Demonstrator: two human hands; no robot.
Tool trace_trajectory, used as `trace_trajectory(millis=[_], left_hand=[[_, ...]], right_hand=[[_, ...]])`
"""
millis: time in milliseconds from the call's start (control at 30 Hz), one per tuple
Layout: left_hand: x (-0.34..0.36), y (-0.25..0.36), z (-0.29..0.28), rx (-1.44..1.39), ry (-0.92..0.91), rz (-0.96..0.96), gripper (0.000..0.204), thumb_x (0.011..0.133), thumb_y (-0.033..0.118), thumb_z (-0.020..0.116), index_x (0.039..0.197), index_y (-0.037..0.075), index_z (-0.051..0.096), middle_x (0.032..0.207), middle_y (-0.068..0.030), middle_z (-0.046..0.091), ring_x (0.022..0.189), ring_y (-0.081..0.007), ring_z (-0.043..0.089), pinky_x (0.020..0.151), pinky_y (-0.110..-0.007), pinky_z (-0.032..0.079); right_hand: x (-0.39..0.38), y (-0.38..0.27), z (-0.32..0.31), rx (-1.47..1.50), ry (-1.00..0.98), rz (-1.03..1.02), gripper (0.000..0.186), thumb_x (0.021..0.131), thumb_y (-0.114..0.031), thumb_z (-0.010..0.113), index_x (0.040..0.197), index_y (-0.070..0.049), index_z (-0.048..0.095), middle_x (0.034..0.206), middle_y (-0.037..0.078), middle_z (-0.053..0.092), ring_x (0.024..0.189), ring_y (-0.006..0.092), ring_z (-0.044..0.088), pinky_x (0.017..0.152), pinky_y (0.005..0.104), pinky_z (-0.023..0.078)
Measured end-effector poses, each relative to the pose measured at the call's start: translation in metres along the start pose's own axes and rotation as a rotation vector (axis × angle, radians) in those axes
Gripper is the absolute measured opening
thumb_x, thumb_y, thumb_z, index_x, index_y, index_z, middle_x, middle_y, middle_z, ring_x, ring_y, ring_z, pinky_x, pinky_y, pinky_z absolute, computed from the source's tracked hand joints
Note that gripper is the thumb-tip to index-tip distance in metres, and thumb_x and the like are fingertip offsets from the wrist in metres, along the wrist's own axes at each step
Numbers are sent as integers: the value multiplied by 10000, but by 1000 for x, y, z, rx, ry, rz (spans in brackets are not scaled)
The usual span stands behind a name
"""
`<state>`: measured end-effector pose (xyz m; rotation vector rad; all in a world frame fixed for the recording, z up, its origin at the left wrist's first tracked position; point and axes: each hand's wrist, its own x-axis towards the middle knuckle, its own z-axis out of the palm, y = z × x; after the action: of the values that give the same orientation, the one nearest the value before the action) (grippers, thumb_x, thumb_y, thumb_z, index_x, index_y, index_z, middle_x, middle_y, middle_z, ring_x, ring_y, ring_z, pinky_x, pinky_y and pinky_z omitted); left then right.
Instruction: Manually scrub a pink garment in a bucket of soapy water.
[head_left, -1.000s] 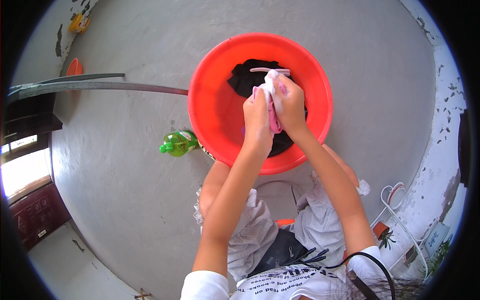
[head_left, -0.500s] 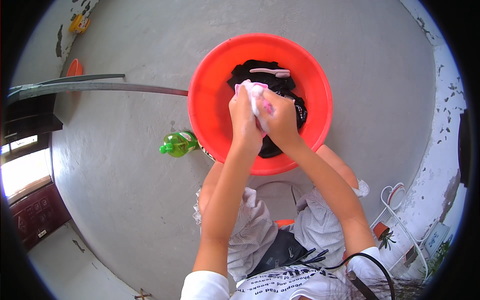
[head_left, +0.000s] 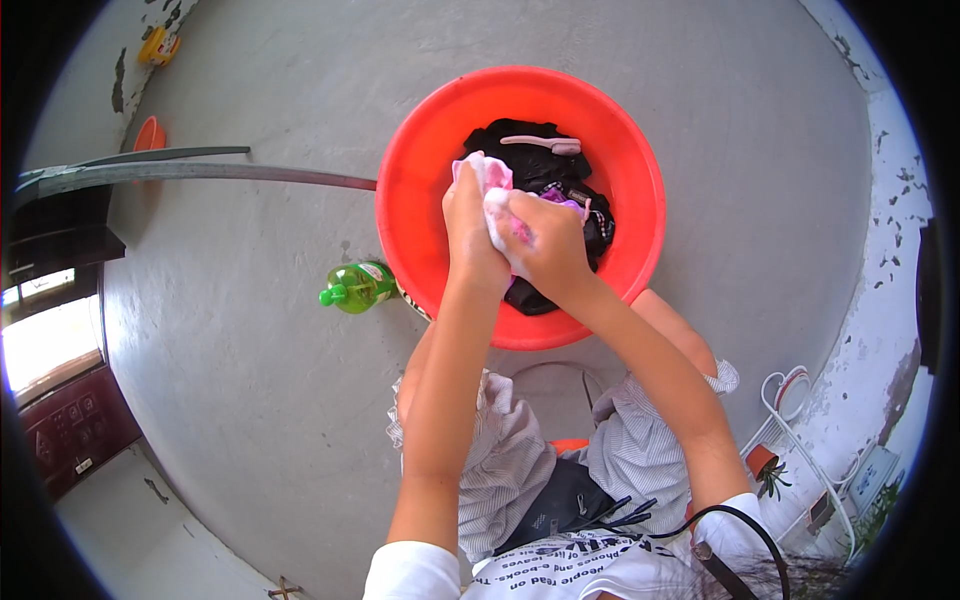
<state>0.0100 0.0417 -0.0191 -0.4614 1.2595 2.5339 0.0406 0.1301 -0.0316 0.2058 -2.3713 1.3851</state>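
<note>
Over the round orange-red plastic basin (head_left: 420, 200) on the grey concrete floor, the left hand (head_left: 470, 235) and right hand (head_left: 545, 245) press together, fingers clamped on a small pink-and-white wet cloth (head_left: 492, 185) bunched between them. It looks soft, limp and probably slippery, best gripped in a gathered fistful. The basin holds dark clothes (head_left: 545, 170) with a pale pink scrubbing brush (head_left: 545, 144) lying on top. A green plastic bottle (head_left: 358, 286) lies just beside the basin.

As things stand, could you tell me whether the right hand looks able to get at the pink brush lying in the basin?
Probably yes. The brush lies uncovered on the dark clothes at the basin's far side, just beyond the right hand. That hand, though, is gripping the pink cloth together with the left hand.
</note>
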Motion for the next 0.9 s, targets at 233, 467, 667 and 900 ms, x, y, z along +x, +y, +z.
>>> trace_trajectory(millis=[233,467,667,900], left_hand=[[-9,-9,16,99,53,-82,342,934,365,374,980,69,538,832,-22,574,713,-121,553,591,-265,463],[-13,-18,23,104,74,-169,315,928,321,383,978,49,532,859,-50,572,719,-137,561,597,-279,479],[-4,-2,10,44,54,-62,304,906,376,450,996,97,532,899,-29,572,812,-129,553,698,-286,468],[-6,-2,15,112,44,-61,332,920,379,407,984,79,534,857,-24,563,748,-117,544,631,-266,461]], right_hand=[[11,6,-6,160,95,234,192,818,-198,558,824,-8,585,688,192,566,613,367,555,528,361,436],[20,12,-14,268,121,401,249,895,-198,479,758,5,524,616,79,483,588,102,421,545,272,384],[5,-1,-7,-8,-23,118,185,793,-216,583,810,-32,588,674,174,561,614,342,562,529,383,434],[5,4,-2,74,31,169,181,794,-213,579,814,-33,590,666,176,554,619,346,561,532,379,430]])
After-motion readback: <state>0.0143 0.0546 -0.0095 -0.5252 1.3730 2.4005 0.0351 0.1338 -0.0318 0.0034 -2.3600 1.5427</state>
